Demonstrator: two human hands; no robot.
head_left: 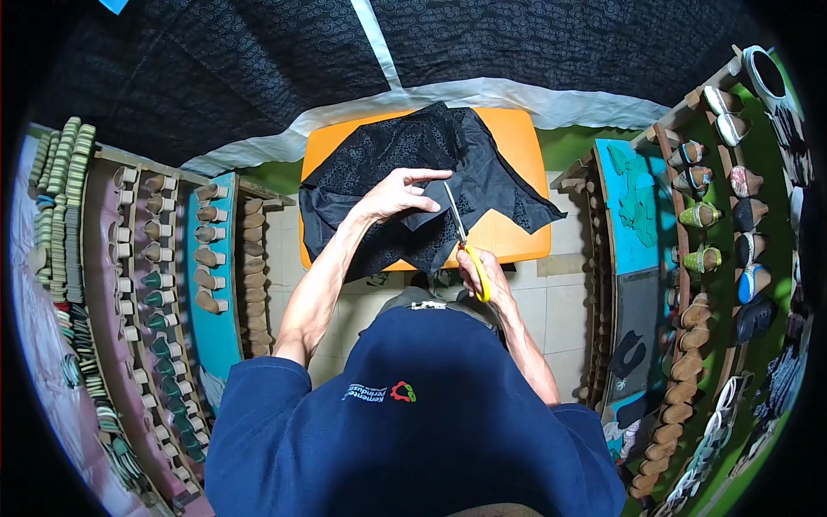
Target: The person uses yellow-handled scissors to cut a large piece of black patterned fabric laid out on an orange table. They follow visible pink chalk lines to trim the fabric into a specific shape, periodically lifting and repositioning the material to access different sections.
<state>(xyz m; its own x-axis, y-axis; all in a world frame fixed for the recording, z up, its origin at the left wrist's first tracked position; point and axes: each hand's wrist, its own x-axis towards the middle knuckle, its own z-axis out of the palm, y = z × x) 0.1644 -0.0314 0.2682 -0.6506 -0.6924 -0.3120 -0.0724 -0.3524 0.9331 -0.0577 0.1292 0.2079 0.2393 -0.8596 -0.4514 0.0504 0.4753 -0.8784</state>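
Black patterned fabric (392, 151) lies in loose folds over an orange table (519, 146), a plainer dark side showing at its right. My right hand (484, 269) is closed round the yellow handles of a pair of scissors (480, 280). Their blades point away from me, at a raised dark flap of the fabric. At that flap, my left hand (398, 195) has its thumb against the cloth and its index finger stretched to the right. The other left fingers are partly hidden; the cloth appears gripped by them.
Racks with wooden shoe lasts (209, 233) stand on the left, beside stacks of striped slipper soles (67, 164). Finished shoes (702, 258) and brown lasts (687, 366) line the right rack. Scraps of teal material (636, 202) lie on a blue board. A dark curtain (250, 77) hangs behind the table.
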